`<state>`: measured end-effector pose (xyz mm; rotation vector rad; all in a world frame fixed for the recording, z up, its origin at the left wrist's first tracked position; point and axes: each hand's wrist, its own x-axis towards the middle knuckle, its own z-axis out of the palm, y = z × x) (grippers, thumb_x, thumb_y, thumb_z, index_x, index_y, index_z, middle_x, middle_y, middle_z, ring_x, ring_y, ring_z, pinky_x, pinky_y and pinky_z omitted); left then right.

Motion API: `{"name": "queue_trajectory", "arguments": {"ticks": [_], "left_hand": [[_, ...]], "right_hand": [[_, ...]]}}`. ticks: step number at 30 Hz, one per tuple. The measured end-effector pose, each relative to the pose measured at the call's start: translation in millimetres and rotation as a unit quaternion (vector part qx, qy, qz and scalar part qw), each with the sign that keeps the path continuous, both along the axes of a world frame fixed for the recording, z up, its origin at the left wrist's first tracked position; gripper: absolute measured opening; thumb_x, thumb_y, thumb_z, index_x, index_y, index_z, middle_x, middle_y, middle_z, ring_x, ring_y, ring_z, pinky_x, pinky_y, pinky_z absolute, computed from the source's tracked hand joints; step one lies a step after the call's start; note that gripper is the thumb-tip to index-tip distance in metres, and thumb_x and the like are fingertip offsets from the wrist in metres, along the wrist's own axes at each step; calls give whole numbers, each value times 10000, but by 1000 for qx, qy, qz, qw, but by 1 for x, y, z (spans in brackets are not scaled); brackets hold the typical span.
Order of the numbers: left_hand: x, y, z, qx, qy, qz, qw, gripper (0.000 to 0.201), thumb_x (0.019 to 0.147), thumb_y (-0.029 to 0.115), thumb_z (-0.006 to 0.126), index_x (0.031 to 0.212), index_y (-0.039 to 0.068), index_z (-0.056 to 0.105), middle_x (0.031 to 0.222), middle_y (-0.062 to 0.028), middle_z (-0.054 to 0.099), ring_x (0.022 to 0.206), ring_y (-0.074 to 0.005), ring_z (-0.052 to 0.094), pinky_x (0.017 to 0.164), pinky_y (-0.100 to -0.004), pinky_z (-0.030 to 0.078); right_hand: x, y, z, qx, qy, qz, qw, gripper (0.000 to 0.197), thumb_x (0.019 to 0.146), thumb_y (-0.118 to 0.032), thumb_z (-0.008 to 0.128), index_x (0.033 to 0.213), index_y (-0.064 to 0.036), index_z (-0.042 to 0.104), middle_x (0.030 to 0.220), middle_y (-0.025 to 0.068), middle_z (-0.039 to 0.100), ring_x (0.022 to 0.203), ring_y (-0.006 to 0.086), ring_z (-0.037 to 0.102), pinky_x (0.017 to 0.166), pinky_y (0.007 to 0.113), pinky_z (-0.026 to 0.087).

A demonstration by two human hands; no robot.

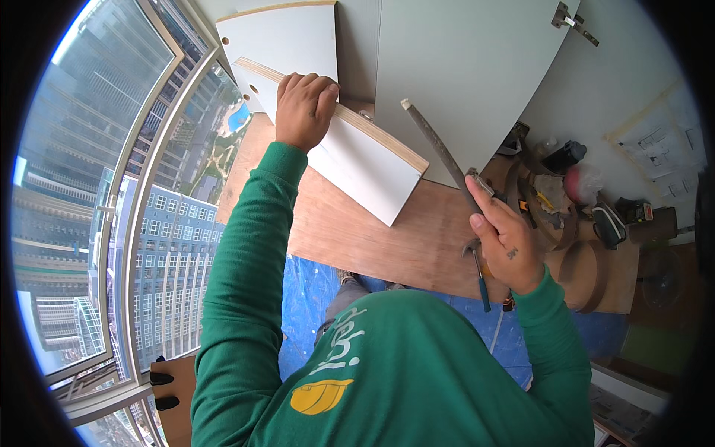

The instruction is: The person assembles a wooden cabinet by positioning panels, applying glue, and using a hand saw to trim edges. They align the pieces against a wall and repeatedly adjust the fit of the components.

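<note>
My left hand (304, 108) is closed over the upper edge of a white-faced plywood panel (365, 175), holding it tilted above a reddish plywood work surface (350, 231). Bare ply layers show along that edge, and a round hole sits near its left end. In my right hand (508, 242) is a long, narrow, dark bar that looks like a file (439, 145), pointing up and to the left. Its pale tip is clear of the panel. Below that hand lies a claw hammer (479, 276) with a blue handle.
Another white panel (287, 37) with holes leans behind. A pale cabinet door (462, 67) with a hinge (573, 22) stands at the back. Curved wooden rings (585, 276), a black bottle (566, 156) and tools crowd the right. Blue sheeting (305, 290) covers the floor; windows (97, 186) line the left.
</note>
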<state>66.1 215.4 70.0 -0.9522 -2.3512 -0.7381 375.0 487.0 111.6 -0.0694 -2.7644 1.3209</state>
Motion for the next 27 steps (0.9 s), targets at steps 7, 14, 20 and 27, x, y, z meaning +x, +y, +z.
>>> {"name": "queue_trajectory", "arguments": {"ticks": [7, 14, 20, 27], "left_hand": [[1, 4, -2, 38, 14, 3, 999, 358, 1068, 270, 488, 1118, 80, 787, 972, -65, 757, 1004, -291, 643, 1141, -435, 381], [-2, 6, -4, 38, 25, -3, 999, 370, 1048, 257, 483, 1180, 85, 782, 944, -91, 747, 1014, -303, 640, 1111, -434, 372], [-3, 6, -5, 37, 27, -2, 999, 367, 1046, 237, 475, 1184, 84, 779, 959, -87, 755, 1011, -299, 641, 1128, -437, 369], [-2, 5, -5, 37, 14, 6, 999, 360, 1039, 234, 483, 1182, 83, 777, 977, -85, 760, 1004, -290, 638, 1135, -439, 369]], "right_hand": [[23, 2, 25, 118, -26, 43, 992, 593, 1067, -23, 610, 1634, -177, 528, 957, 111, 607, 788, 229, 592, 784, 341, 529], [-17, -18, 17, 116, 20, 72, 990, 628, 1067, -16, 605, 1656, -204, 495, 925, 112, 571, 768, 250, 574, 766, 356, 537], [-16, -21, 22, 122, 28, 80, 989, 633, 1072, -18, 598, 1666, -198, 476, 893, 119, 532, 753, 270, 560, 764, 370, 535], [-44, -27, 18, 151, 21, 84, 985, 621, 1082, -30, 587, 1668, -198, 468, 932, 131, 578, 805, 291, 609, 810, 393, 557]]}}
